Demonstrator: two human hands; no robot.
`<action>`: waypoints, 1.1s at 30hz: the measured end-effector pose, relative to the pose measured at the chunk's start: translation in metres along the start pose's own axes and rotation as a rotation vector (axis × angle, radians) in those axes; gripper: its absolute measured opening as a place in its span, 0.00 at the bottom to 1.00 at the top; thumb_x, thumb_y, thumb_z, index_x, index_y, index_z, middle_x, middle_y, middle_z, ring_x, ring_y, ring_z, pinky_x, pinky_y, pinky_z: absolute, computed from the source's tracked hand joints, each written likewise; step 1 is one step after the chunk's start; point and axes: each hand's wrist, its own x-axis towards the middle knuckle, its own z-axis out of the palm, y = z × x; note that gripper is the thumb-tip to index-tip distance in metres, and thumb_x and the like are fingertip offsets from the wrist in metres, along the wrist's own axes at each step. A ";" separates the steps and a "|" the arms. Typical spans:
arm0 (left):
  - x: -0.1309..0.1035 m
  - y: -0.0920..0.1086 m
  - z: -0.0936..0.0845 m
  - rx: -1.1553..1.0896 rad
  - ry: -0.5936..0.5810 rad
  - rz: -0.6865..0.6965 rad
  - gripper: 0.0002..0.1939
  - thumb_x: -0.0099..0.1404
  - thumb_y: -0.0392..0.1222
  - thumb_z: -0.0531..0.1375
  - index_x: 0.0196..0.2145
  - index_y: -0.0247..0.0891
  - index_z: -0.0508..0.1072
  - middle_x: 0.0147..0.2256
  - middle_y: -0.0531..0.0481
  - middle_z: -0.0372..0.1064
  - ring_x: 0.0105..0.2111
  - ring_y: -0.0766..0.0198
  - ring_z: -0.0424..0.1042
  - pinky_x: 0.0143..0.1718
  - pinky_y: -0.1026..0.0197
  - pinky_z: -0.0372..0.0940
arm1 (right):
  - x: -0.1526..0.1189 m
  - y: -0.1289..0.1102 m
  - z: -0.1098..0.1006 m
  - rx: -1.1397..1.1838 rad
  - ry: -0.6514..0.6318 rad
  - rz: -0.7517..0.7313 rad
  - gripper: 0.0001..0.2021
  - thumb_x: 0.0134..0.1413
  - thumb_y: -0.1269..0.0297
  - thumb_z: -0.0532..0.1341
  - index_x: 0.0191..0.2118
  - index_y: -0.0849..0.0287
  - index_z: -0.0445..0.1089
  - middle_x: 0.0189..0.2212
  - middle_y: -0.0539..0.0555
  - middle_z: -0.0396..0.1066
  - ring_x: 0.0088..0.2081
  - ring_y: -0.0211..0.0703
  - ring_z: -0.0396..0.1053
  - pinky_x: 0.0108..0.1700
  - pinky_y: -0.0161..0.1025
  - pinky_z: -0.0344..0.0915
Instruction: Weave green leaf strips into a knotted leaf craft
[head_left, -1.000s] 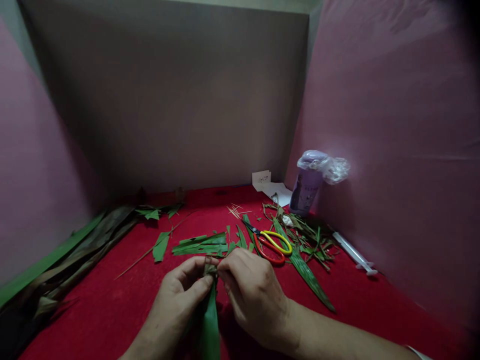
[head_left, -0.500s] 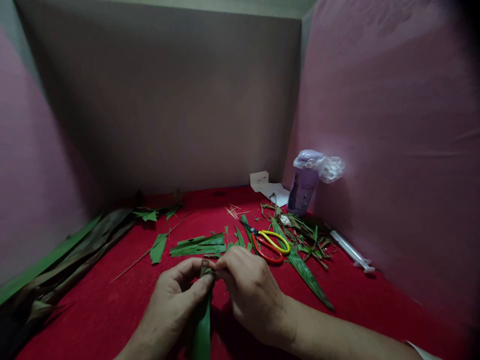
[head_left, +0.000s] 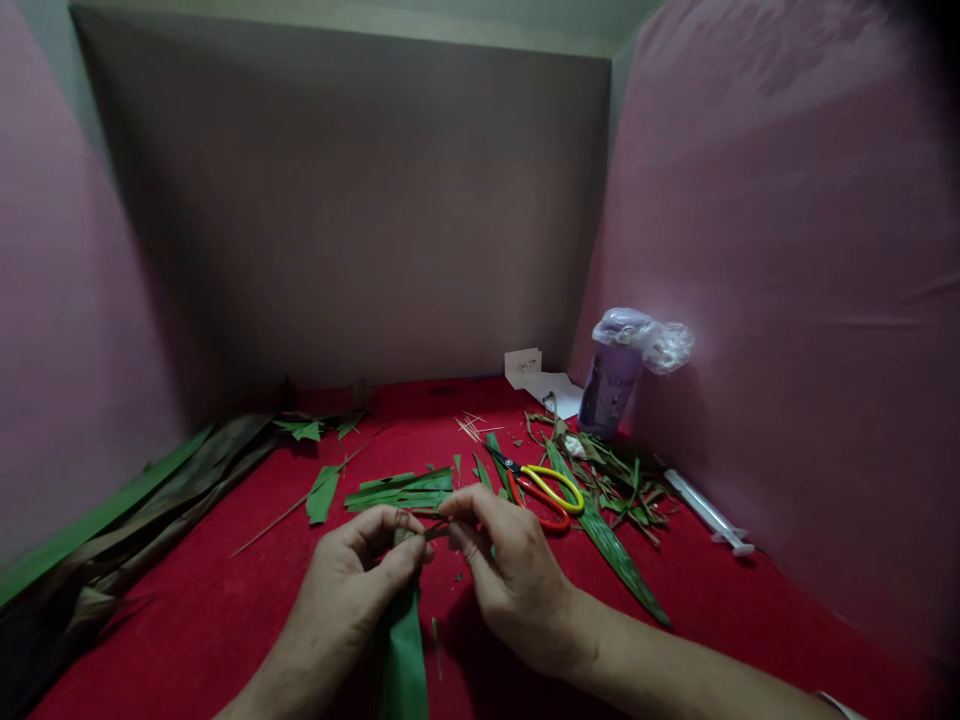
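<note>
Between the thumb and fingers of my left hand (head_left: 341, 585) is the upper end of a long green leaf strip (head_left: 405, 655), which hangs down toward me. The folded part at its top is mostly covered by my fingers. My right hand (head_left: 514, 575) pinches the far end of a thin brownish strip (head_left: 437, 528) that stretches across from the left fingertips. Just beyond my right hand lie scissors (head_left: 561, 486) with one red and one yellow handle. Cut green leaf pieces (head_left: 401, 492) rest on the red cloth behind my left hand.
Long leaves (head_left: 172, 485) lie along the left wall. Toothpicks (head_left: 470, 428) are scattered farther back. At the right are a pile of dried leaf scraps (head_left: 626, 490), a syringe (head_left: 709, 512) and a plastic-wrapped purple cup (head_left: 609, 385). Pink walls stand on both sides.
My right hand has drawn slightly away to the right from the left fingertips, so the thin brownish strip now shows between them. The view has shifted a little.
</note>
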 end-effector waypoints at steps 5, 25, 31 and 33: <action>0.003 -0.002 -0.002 0.031 -0.017 0.009 0.08 0.52 0.42 0.64 0.25 0.37 0.69 0.19 0.60 0.58 0.19 0.71 0.54 0.20 0.69 0.51 | 0.001 0.000 -0.002 0.006 0.012 -0.025 0.08 0.58 0.74 0.51 0.40 0.57 0.63 0.31 0.51 0.69 0.32 0.39 0.66 0.34 0.36 0.60; -0.002 0.003 -0.002 0.117 -0.068 0.059 0.04 0.53 0.40 0.62 0.25 0.37 0.71 0.18 0.61 0.54 0.18 0.72 0.50 0.19 0.68 0.48 | 0.009 -0.008 -0.010 0.167 -0.140 0.084 0.04 0.56 0.70 0.55 0.31 0.59 0.65 0.25 0.48 0.65 0.28 0.36 0.62 0.32 0.34 0.58; -0.001 0.004 -0.004 0.114 -0.075 0.037 0.07 0.53 0.42 0.62 0.25 0.37 0.69 0.17 0.61 0.52 0.18 0.72 0.49 0.18 0.69 0.47 | 0.017 -0.005 -0.015 0.446 -0.218 0.250 0.06 0.56 0.67 0.54 0.31 0.60 0.66 0.23 0.46 0.60 0.24 0.33 0.56 0.27 0.32 0.56; -0.001 0.004 -0.004 0.111 -0.081 0.032 0.07 0.53 0.42 0.62 0.24 0.37 0.69 0.17 0.61 0.52 0.18 0.72 0.48 0.18 0.69 0.46 | 0.020 -0.004 -0.017 0.548 -0.218 0.296 0.06 0.53 0.66 0.56 0.28 0.60 0.65 0.22 0.46 0.59 0.23 0.33 0.55 0.26 0.31 0.56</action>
